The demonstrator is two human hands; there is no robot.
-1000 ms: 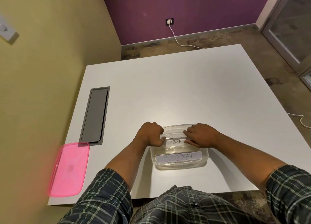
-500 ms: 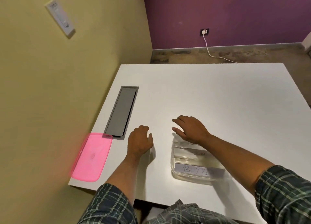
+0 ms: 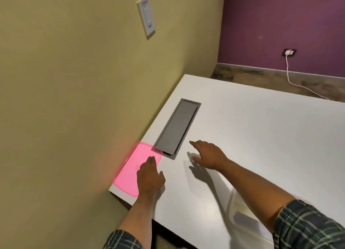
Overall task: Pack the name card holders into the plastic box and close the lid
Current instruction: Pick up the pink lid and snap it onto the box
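Head view: pink lid (image 3: 130, 172) not yet on plastic box (image 3: 248, 218), flat open left hand (image 3: 150, 177) touching it, right hand (image 3: 209, 155) open, empty.

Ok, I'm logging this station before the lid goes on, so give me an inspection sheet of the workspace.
Surface: white table with a grey cable hatch set into it.
Job's things: pink lid at the table's near left corner; clear plastic box uncovered, mostly behind the right forearm, contents blurred.
Clutter: nothing seen.
Hands: left hand flat, fingers over the lid's right edge; right hand open above the table, holding nothing.
Cables: white cable runs from a wall socket across the floor.
Surroundings: yellow wall with a white switch plate; purple wall behind.
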